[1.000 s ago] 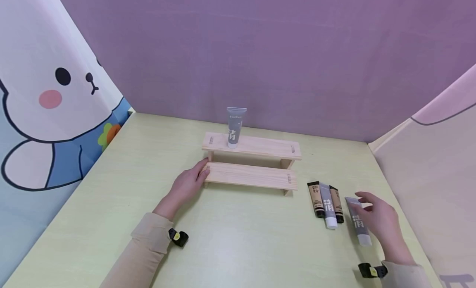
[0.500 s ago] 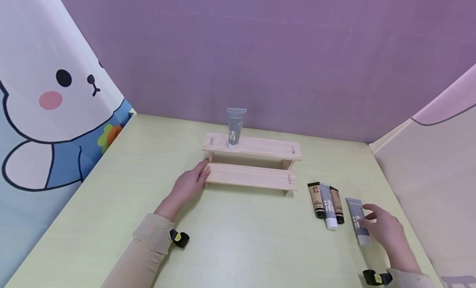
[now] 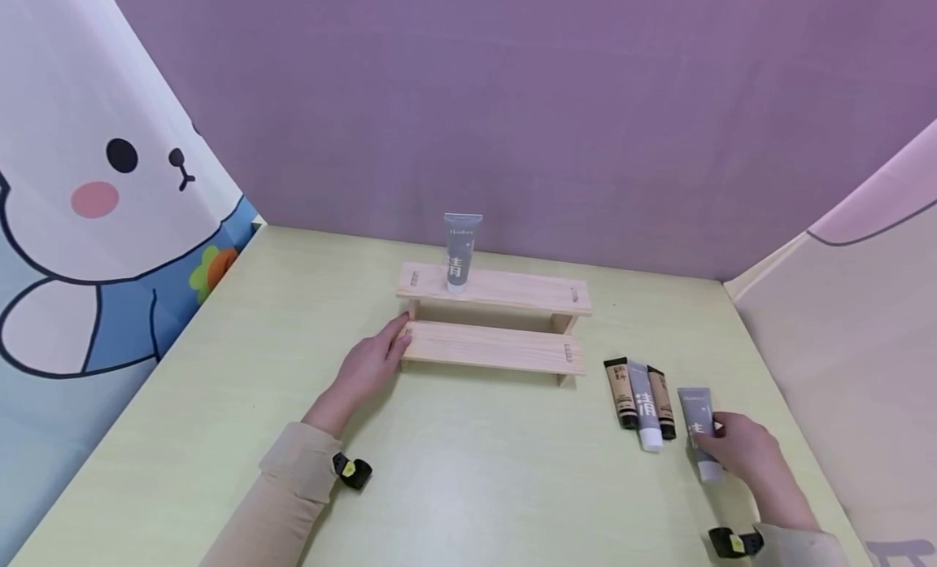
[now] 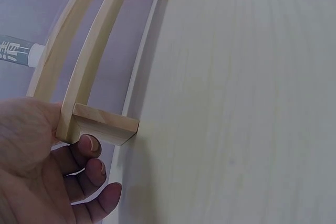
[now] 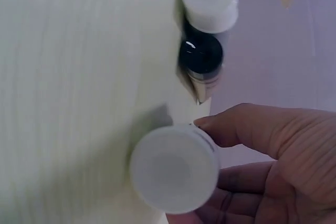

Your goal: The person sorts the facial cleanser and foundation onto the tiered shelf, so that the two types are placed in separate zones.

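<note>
A two-tier wooden shelf (image 3: 490, 345) stands on the table, with a grey tube (image 3: 459, 246) upright on its top tier. My left hand (image 3: 366, 368) holds the left end of the lower tier; in the left wrist view its curled fingers (image 4: 86, 184) are beside the leg. At the right, my right hand (image 3: 748, 449) pinches the sides of another grey tube (image 3: 697, 408) near its white cap (image 5: 174, 169). Left of that tube, a third grey tube (image 3: 644, 400) lies between two tan tubes with black caps (image 3: 621, 388).
The pale table (image 3: 468, 486) reaches back to a purple cloth (image 3: 512, 128). A cartoon-printed cloth (image 3: 73, 242) hangs on the left and a pale one (image 3: 856, 323) on the right. Black wrist cameras (image 3: 354, 471) are strapped to both wrists.
My right hand has come down from above the tube onto its right side and now grips it, the thumb across the label. The left hand stays on the shelf.
</note>
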The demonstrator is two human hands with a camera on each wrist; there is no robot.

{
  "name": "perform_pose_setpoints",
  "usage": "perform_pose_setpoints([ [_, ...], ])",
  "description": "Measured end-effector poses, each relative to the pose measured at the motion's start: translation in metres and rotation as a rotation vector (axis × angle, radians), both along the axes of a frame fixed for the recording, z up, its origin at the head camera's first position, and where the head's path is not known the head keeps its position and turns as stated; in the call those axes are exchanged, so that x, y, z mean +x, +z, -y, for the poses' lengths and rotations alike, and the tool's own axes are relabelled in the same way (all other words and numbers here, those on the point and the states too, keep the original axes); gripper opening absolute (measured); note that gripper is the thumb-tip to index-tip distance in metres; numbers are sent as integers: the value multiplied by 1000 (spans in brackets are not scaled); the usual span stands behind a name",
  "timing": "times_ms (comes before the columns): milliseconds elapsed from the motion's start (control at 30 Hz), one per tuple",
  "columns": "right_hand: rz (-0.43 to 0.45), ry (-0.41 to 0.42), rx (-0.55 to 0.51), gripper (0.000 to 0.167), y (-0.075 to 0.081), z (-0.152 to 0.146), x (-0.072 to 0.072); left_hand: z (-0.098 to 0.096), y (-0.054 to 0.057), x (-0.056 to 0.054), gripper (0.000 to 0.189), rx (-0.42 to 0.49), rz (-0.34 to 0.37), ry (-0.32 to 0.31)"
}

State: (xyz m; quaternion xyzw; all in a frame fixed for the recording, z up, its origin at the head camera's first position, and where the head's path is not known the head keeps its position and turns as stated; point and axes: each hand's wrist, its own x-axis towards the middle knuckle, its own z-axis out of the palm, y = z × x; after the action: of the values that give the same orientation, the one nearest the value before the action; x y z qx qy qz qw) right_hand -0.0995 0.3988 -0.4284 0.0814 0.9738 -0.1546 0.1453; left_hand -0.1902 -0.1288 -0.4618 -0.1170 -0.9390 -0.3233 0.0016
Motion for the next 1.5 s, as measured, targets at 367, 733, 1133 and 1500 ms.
perform_pose_setpoints([
  [367, -64, -7, -20, 60, -2, 3, 2, 0, -2, -1, 49, 7, 1, -6],
  [733, -135, -22, -30, 60, 8, 5, 7, -1, -2, 0, 50, 15, 37, 4],
  [1133, -372, -13, -98, 56, 22, 26, 2, 0, 0, 0, 48, 8, 11, 0],
  [1500, -542, 0, -233, 51, 41, 66, -15, -1, 1, 0, 49, 7, 35, 7],
])
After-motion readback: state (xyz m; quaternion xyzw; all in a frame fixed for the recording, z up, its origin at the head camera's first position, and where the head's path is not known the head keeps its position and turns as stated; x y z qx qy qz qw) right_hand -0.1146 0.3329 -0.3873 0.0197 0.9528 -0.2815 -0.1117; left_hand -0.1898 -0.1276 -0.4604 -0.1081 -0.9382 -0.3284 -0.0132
